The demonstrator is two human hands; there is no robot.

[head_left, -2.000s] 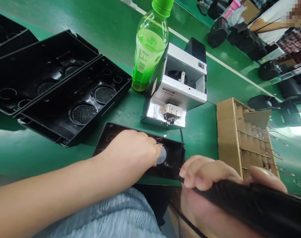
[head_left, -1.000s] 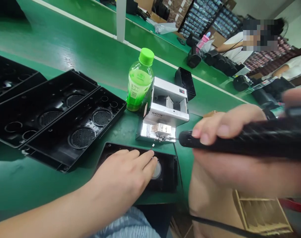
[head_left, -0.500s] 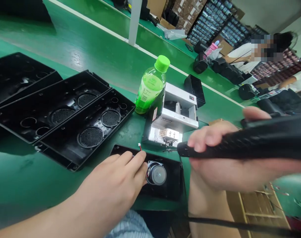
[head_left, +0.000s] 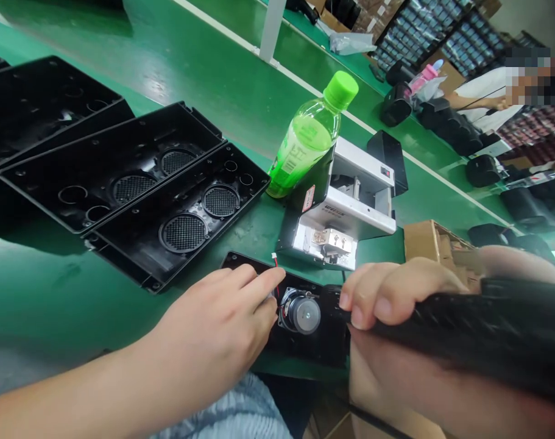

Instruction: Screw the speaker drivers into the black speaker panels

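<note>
A black speaker shell point(head_left: 323, 341) lies in front of me, with a round speaker driver point(head_left: 306, 314) seated in it. My left hand point(head_left: 226, 317) reaches over the shell's left part, its fingers curled just beside the driver. What those fingers grip is mostly hidden beneath them. A thin red wire with a white plug point(head_left: 274, 256) sticks up by the index finger. Wrapped in my right hand point(head_left: 396, 292) is a black electric screwdriver point(head_left: 469, 326), held almost level. Its tip points left and meets the driver's upper right rim area; exact contact is hard to see.
Behind the shell stands a silver and black screw feeder point(head_left: 359, 210), with a green-capped bottle point(head_left: 307, 137) to its left. Open black shells with round grilles point(head_left: 183, 233) fill the left side. A cardboard box point(head_left: 423, 241) sits to the right. Another person point(head_left: 487, 91) works at the far right.
The screwdriver has moved down and its tip has come to the driver's upper rim. My left hand stays by the driver. The whole view has shifted a little.
</note>
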